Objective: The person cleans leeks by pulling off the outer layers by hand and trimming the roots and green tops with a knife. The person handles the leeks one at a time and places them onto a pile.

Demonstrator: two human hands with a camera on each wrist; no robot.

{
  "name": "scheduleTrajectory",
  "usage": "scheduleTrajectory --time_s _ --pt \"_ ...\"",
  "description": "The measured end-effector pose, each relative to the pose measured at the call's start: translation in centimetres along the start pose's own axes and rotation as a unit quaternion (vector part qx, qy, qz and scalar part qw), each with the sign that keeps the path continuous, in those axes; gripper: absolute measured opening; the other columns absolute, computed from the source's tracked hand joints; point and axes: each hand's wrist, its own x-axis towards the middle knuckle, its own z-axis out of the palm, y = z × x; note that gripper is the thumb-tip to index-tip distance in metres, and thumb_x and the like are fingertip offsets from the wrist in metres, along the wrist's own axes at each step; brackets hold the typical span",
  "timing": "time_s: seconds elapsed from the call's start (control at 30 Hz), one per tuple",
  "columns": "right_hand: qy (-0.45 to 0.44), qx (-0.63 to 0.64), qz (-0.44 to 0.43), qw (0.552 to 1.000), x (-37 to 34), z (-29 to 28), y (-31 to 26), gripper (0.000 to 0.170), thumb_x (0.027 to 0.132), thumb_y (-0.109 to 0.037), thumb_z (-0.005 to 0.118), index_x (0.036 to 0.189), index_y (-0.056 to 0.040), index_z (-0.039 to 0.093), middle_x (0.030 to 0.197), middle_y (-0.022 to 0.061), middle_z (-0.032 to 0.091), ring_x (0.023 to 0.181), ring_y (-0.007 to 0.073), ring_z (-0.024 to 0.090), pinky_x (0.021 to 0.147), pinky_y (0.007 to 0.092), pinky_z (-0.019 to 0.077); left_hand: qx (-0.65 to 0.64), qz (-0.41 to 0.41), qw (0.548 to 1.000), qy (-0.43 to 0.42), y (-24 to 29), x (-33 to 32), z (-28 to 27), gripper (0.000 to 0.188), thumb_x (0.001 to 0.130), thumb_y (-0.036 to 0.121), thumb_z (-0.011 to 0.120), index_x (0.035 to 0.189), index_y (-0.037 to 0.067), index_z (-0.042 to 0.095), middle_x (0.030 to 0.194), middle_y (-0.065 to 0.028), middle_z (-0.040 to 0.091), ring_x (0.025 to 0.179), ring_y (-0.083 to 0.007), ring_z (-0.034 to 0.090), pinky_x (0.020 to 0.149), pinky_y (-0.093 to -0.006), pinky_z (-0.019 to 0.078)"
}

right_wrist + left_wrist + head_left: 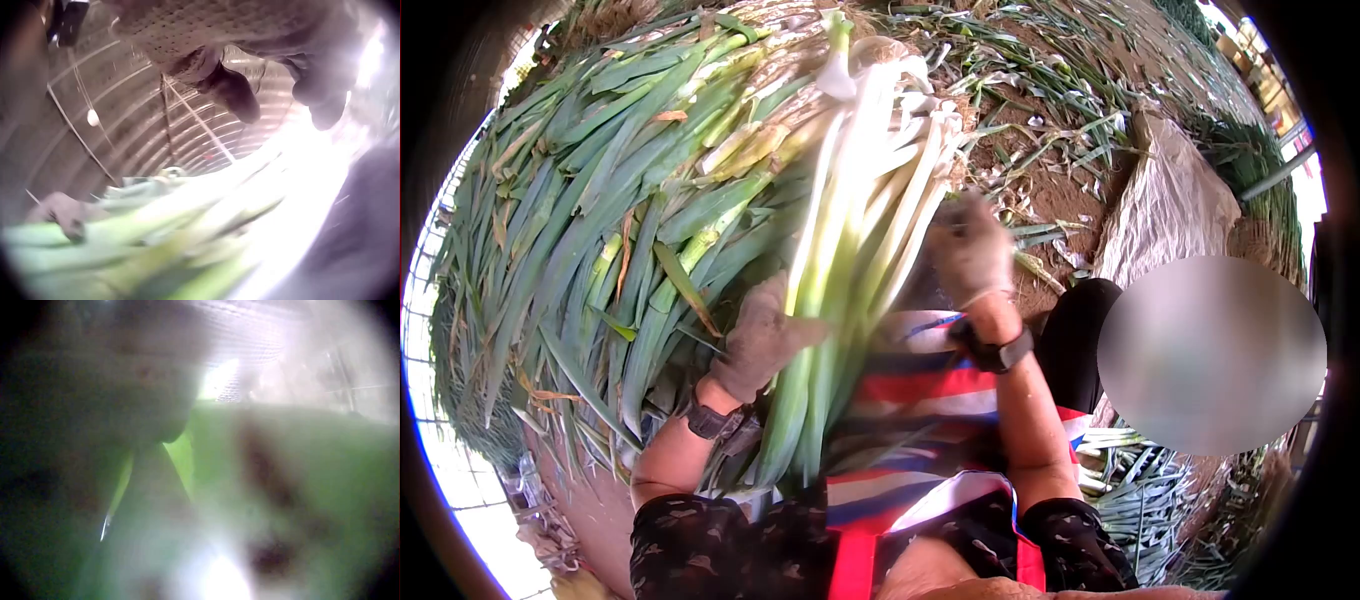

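My gloved left hand (762,338) grips a bundle of leeks (852,225) around its green stalks, with the thumb across the front. The white ends of the bundle point away from me, and its green leaves hang toward my lap. My gloved right hand (972,248), blurred in the head view, is just right of the white stalks. In the right wrist view, the right-hand fingers (325,103) hang loosely bent above the leeks, apart from the thumb, with nothing between them. The left wrist view is mostly blurred green leaf.
A large heap of leeks (590,200) lies to the left and ahead. Leaf scraps (1040,80) litter the soil at the far right, beside a pale sack (1175,205). More green leaves (1140,490) lie at the lower right. A striped apron (930,410) covers my lap.
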Motion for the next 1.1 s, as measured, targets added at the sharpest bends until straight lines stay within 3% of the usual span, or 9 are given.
scheduleTrajectory --time_s 0.17,0.37,0.5,0.6,0.67,0.83,0.87,1.0,1.1 --pt "-0.253 0.131 0.047 0.957 0.6 7.4 -1.9 0.031 0.081 -0.003 0.069 0.111 0.0022 0.069 0.097 0.0124 0.071 0.083 0.0221 0.068 0.072 0.0333 0.057 -0.023 -0.05 0.998 -0.021 0.8 -0.2 -0.6 0.052 0.078 -0.001 0.075 0.126 -0.008 0.058 0.117 -0.0172 0.064 0.11 -0.0222 0.059 0.103 -0.0305 0.0421" --pt "-0.161 0.064 -0.42 0.891 -2.5 3.6 -4.7 0.015 0.067 -0.002 0.064 0.072 -0.0135 0.073 0.07 0.002 0.065 0.066 0.021 0.058 0.059 0.0331 0.0483 0.056 0.112 0.992 0.007 0.1 -2.2 0.0 0.055 0.079 0.008 0.078 0.128 -0.007 0.058 0.119 -0.0192 0.065 0.11 -0.0259 0.061 0.099 -0.0341 0.0452" --pt "-0.198 0.033 -0.409 0.89 -6.5 -0.4 -6.3 0.014 0.076 -0.001 0.062 0.075 -0.0104 0.073 0.079 0.0007 0.071 0.064 0.0138 0.061 0.061 0.0282 0.0483 -0.22 -0.096 0.959 -0.153 -2.1 -4.8 0.5 0.072 0.082 0.014 0.079 0.144 0.001 0.045 0.135 -0.0133 0.057 0.119 -0.0268 0.057 0.104 -0.0355 0.0429" --pt "-0.237 0.244 0.072 0.938 -11.0 -1.6 -7.4 0.009 0.084 0.0 0.064 0.089 -0.0025 0.071 0.082 0.0034 0.071 0.068 0.0115 0.064 0.064 0.0259 0.05 -0.518 -0.205 0.793 -0.246 -3.9 -5.6 2.2 0.075 0.091 0.031 0.07 0.153 0.007 0.035 0.14 -0.0121 0.052 0.122 -0.0256 0.052 0.105 -0.0365 0.0423" --pt "-0.33 0.094 0.036 0.939 -10.0 -4.2 -5.8 0.019 0.085 0.003 0.067 0.104 0.0011 0.066 0.084 0.0049 0.069 0.074 0.0121 0.065 0.068 0.026 0.0514 -0.645 -0.252 0.67 -0.267 -3.9 -5.9 2.6 0.076 0.096 0.041 0.063 0.156 0.01 0.029 0.145 -0.0125 0.046 0.126 -0.025 0.048 0.104 -0.0369 0.0421" --pt "0.09 0.0 -0.143 0.986 -0.1 -7.1 -0.8 0.05 0.086 -0.017 0.077 0.125 0.0057 0.054 0.115 0.013 0.062 0.096 0.0157 0.061 0.081 0.0277 0.0505 -0.721 -0.39 0.515 -0.252 -6.3 -7.3 3.5 0.104 0.088 0.078 0.044 0.151 -0.004 0.03 0.135 -0.0216 0.052 0.119 -0.0314 0.054 0.098 -0.04 0.0459" --pt "0.096 0.013 -0.143 0.985 2.7 -7.5 -0.5 0.056 0.087 -0.02 0.077 0.129 0.0066 0.052 0.118 0.0141 0.062 0.096 0.0161 0.061 0.083 0.0281 0.0505 -0.543 -0.314 0.727 -0.28 -5.0 -7.1 3.0 0.105 0.087 0.079 0.044 0.151 -0.003 0.03 0.134 -0.0215 0.052 0.118 -0.0321 0.054 0.099 -0.0412 0.0455" --pt "-0.032 0.158 -0.083 0.983 10.7 -7.0 0.4 0.072 0.088 -0.028 0.078 0.14 0.0088 0.044 0.12 0.0165 0.062 0.098 0.0158 0.061 0.084 0.028 0.0517 -0.469 -0.237 0.797 -0.299 -5.8 -8.1 2.5 0.094 0.094 0.073 0.037 0.152 -0.001 0.029 0.135 -0.0218 0.052 0.121 -0.0333 0.054 0.101 -0.0436 0.0447" --pt "0.004 -0.065 -0.167 0.984 13.0 -5.9 2.0 0.023 0.09 -0.019 0.073 0.106 -0.0029 0.071 0.078 0.0067 0.07 0.07 0.0111 0.064 0.062 0.0301 0.0516 -0.38 -0.251 0.833 -0.315 -4.8 -7.8 2.2 0.088 0.098 0.068 0.033 0.153 -0.001 0.028 0.135 -0.0221 0.053 0.12 -0.0336 0.055 0.1 -0.0438 0.0462"
